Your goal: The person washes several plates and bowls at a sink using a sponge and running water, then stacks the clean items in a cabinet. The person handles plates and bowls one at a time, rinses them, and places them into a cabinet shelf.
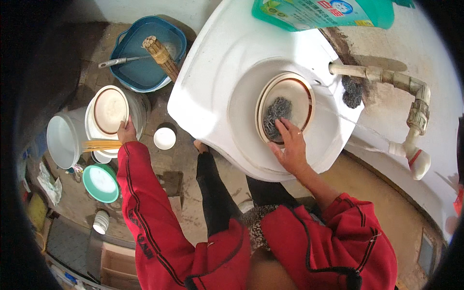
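Note:
My left hand [127,132] is stretched out to the left and grips the rim of a cream plate with a brown ring [111,110], above a white bucket beside the sink. Over the white washbasin [210,83], my right hand [293,146] has its fingertips on a grey steel wool scourer [277,114]. That scourer lies on a cream oval plate with a brown band [298,95], which rests on at least one similar plate in the basin. Several light wooden chopsticks [101,145] lie just below my left hand, near the bucket.
A green detergent bottle [326,12] lies across the basin's far edge. Plastic piping [395,78] runs at the right. Left of the basin are a blue tub [134,47] with a long-handled utensil, a bundled-stick brush [159,54], a white bowl [165,138], a green basin [101,183] and stacked cups [101,222].

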`<move>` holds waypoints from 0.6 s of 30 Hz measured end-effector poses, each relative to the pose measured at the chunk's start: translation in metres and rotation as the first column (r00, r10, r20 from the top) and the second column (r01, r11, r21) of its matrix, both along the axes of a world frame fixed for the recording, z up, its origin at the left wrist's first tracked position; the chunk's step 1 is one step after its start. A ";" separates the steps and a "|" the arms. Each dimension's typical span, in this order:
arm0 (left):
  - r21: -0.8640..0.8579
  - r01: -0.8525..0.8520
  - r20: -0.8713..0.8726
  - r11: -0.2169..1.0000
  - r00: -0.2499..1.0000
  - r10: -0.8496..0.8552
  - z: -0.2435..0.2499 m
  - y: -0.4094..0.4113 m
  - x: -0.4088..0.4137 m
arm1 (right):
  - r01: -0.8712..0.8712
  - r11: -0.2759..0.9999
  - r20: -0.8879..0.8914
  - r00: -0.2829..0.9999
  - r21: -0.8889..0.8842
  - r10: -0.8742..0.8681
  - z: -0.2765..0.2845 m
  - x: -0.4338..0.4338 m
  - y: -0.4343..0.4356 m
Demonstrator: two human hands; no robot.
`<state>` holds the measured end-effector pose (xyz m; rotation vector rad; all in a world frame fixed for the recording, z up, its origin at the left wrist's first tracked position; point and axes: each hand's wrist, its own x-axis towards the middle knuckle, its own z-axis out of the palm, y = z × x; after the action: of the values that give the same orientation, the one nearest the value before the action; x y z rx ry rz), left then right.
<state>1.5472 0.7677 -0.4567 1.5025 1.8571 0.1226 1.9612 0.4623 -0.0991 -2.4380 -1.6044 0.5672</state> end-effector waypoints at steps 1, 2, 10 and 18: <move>0.029 -0.049 0.040 0.998 0.998 0.048 0.000 0.001 -0.003 | -0.012 1.000 -0.021 1.000 -0.015 0.011 0.002 0.001 -0.003; 0.039 -0.160 0.144 0.986 0.978 0.153 0.001 0.000 -0.007 | -0.038 0.999 -0.038 0.999 -0.031 0.037 0.002 0.003 -0.007; -0.244 -0.447 0.663 0.861 0.571 0.484 0.106 -0.057 0.018 | -0.211 0.977 -0.121 0.969 0.040 0.214 -0.017 0.021 -0.018; -0.165 -0.328 0.820 0.930 0.479 0.314 0.360 -0.180 0.170 | -0.291 0.952 -0.244 0.921 0.092 0.305 -0.004 0.043 -0.025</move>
<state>1.7169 0.5878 -0.0966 0.7919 1.2660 0.8931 2.0041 0.4377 -0.1032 -1.9941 -1.8592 0.8348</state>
